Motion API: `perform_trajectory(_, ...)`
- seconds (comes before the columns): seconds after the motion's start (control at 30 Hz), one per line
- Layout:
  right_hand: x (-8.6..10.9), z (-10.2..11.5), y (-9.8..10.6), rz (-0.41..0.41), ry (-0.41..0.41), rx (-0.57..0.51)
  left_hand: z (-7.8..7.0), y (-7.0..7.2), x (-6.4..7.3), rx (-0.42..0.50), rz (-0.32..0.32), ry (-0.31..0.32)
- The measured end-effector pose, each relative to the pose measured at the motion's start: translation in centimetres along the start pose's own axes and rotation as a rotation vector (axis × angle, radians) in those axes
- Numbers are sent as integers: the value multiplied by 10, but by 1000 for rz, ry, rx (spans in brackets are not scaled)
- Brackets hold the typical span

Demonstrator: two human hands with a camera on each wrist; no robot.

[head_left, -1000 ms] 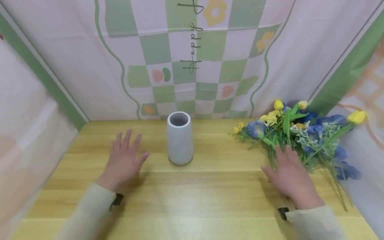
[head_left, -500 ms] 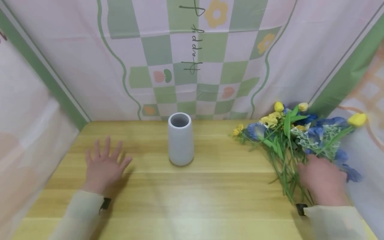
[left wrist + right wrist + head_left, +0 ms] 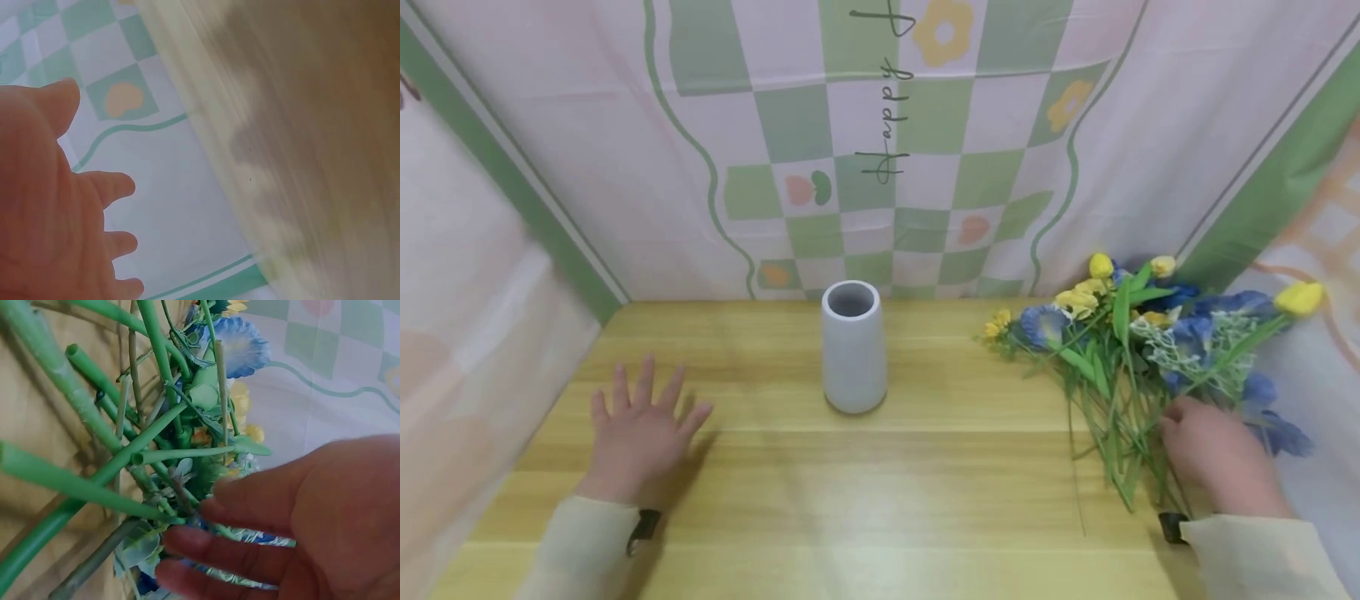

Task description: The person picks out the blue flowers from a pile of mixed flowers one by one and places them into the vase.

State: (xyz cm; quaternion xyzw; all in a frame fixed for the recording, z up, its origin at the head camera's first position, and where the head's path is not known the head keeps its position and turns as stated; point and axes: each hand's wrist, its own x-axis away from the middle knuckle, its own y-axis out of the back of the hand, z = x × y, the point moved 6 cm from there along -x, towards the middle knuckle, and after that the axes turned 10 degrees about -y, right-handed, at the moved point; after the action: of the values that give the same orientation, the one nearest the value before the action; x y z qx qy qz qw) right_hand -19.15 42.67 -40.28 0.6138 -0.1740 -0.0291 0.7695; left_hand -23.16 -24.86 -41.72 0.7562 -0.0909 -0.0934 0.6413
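My right hand point(image 3: 1221, 458) is at the right side of a pile of artificial flowers point(image 3: 1116, 333). Its thumb and fingertips close in on a green flower stem point(image 3: 94, 490), which runs between them in the right wrist view. Yellow, blue and white blooms point away from me, with loose stems toward the front. My left hand point(image 3: 638, 433) hovers low above the left of the table, fingers spread, holding nothing. Between the hands a white vase point(image 3: 853, 358) stands upright, its round mouth facing up with no flowers in it.
A light wooden table point(image 3: 880, 492) carries everything. Behind it hangs a green-and-white checked cloth point(image 3: 880, 167), and pale cloth point(image 3: 482, 292) closes off the left side. The far blooms lean close to the cloth at the right.
My right hand has moved right and toward me, its fingers going from spread to bunched at the stems. My left hand has shifted left and nearer. The vase stays put.
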Motion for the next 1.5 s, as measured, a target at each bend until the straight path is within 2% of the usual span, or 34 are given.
perform_trajectory(0.37, 0, -5, -6, -48, 79, 2, -3, 0, 3, 29, 34, 9)
perform_trajectory(0.6, 4, -13, 7, -67, 5, -12, -6, 0, 8, 49, 40, 10)
perform_trajectory(0.77, 11, -10, 18, -165, -51, -71, -4, -1, 11, 52, 43, 19)
perform_trajectory(0.97, 19, -18, 28, -335, -216, -196, -1, -5, 10, 53, 53, 20)
perform_trajectory(1.03, 23, -20, 33, -400, -243, -218, -2, -6, 10, 56, 56, 19)
perform_trajectory(1.17, 30, -19, 40, -461, -251, -233, -4, -5, 10, 57, 59, 19)
perform_trajectory(1.33, 38, -6, 44, -443, -226, -272, -6, -2, 11, 53, 58, 19)
perform_trajectory(1.5, 43, 18, 39, -341, -203, -301, -6, -5, 12, 60, 60, 21)
